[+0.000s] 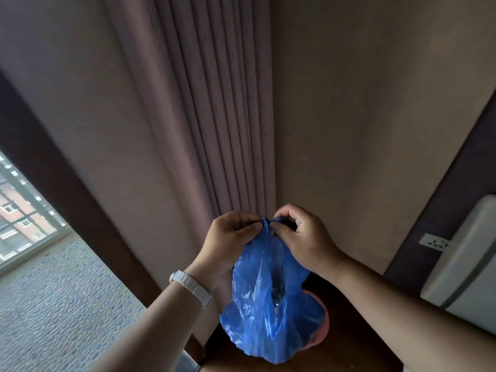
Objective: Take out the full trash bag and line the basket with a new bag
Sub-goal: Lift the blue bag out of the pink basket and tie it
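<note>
The wall point(362, 116) fills the upper right of the view, plain and beige. A pleated curtain point(209, 116) hangs from the top of the frame down to the hands, in the corner beside the wall. A dark frame point(67, 189) runs diagonally on the left, and beyond it lies a pebble-patterned floor point(53, 304) under a window point(18, 210). A white appliance point(467, 259) stands at the right edge, with a socket point(434, 242) on the dark panel just beside it.

The blue bag point(257, 304) hangs in the lower centre, held up by its top. Its body bulges, and dark contents show through the gap between the handles. The lower part of the bag hangs over a pink basket point(323, 322), of which only a strip of rim shows to the right of the bag. The basket stands on a dark brown surface point(349, 345).

The left hand point(228, 234) is closed, pinching one bag handle at the top. The right hand point(300, 234) is closed, pinching the other handle. The fingertips of the two hands nearly meet above the bag. A white watch point(192, 287) sits on the left wrist.
</note>
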Tool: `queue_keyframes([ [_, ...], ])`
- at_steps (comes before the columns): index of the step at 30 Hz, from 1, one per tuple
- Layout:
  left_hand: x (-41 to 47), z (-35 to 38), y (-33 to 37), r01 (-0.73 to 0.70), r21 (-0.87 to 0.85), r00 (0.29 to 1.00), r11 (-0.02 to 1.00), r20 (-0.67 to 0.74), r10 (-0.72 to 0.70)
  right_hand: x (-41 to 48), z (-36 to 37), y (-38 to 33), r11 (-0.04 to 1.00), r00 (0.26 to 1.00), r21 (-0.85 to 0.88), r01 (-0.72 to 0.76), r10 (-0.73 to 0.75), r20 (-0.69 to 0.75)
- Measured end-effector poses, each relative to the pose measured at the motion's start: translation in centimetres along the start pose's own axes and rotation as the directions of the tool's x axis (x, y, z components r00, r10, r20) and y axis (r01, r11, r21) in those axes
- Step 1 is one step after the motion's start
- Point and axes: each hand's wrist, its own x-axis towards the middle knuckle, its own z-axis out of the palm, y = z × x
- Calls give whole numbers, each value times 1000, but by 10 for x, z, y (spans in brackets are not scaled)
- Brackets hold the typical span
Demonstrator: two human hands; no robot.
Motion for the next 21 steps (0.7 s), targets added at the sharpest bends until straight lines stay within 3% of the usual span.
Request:
queue_keyframes([
  [6, 0, -2, -3, 33, -184, 998, 982, -41, -41, 1, -2, -1, 992, 992, 73, -103, 108, -63],
  [13, 12, -48, -21, -18, 150, 973, 989, -223, 52, -1, -32, 33, 950, 929, 150, -275, 303, -213],
  [21, 18, -67, -37, 62, 327, 939, 943, -340, 56, 2, -69, 79, 870, 793, 178, -460, 493, -357],
])
